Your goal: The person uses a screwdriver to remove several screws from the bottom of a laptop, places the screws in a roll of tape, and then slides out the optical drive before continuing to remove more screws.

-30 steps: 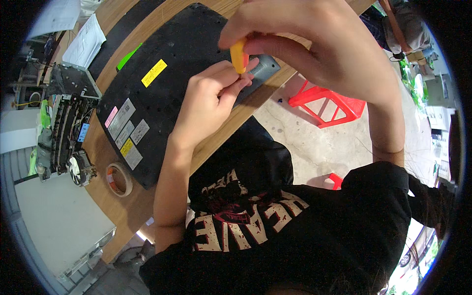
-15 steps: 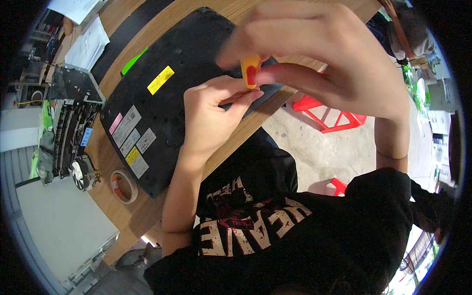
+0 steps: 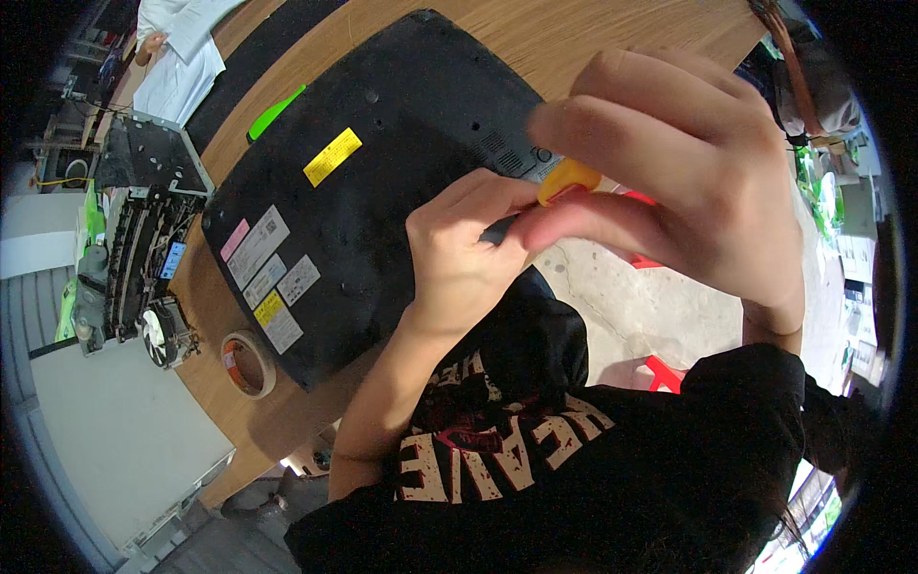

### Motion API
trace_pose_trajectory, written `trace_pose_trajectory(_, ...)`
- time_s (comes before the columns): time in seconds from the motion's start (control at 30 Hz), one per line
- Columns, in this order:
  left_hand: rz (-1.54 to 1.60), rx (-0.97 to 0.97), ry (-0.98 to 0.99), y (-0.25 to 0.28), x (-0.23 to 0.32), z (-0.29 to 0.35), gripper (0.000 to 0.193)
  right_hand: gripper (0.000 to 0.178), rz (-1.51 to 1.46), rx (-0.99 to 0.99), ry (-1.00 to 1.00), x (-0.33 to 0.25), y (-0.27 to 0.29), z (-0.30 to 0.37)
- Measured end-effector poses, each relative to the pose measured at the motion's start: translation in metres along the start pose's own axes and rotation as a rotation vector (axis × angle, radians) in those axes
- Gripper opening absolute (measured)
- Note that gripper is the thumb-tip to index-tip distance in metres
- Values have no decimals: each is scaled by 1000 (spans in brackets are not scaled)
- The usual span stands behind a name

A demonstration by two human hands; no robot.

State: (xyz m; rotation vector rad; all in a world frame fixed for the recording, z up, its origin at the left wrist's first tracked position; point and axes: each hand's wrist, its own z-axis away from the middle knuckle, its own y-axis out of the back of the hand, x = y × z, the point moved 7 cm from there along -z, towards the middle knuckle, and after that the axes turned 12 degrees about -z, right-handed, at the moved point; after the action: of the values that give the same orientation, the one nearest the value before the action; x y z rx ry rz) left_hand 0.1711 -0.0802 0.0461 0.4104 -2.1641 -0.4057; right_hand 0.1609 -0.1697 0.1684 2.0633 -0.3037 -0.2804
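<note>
The right hand's fingers curl around what looks like a screwdriver, its yellow-and-red handle caught between the thumb and an arched, blurred forefinger. The hold looks light, perhaps so the handle can roll; whether every finger touches it is unclear. The left hand's fingers draw in at the handle's lower end, seemingly to steady or guide it, but the right thumb covers their tips, so I cannot tell what they have hold of.

Both hands work at the right end of the laptop, by its near edge; the screwdriver's tip is hidden there. The laptop lies underside up on the tabletop, which bares its labels and vents. It sits aslant, close to the person, presumably for easy reach.

A green thing shows at the laptop's far left edge. A tape roll lies just beside the laptop's near left corner, clear of the hands. Left of the laptop stands a fan; past its far left side, another person's hand is at some papers.
</note>
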Motion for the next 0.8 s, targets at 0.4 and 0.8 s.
trace_pose_trajectory(0.4, -109, -130, 79, -3, -1, 0, 13, 16, -708, 108, -197, 32, -15, 24)
trace_pose_trajectory(0.8, -585, 47, 311, 118, -12, 68, 14, 26, -534, 370, -457, 28, -14, 61)
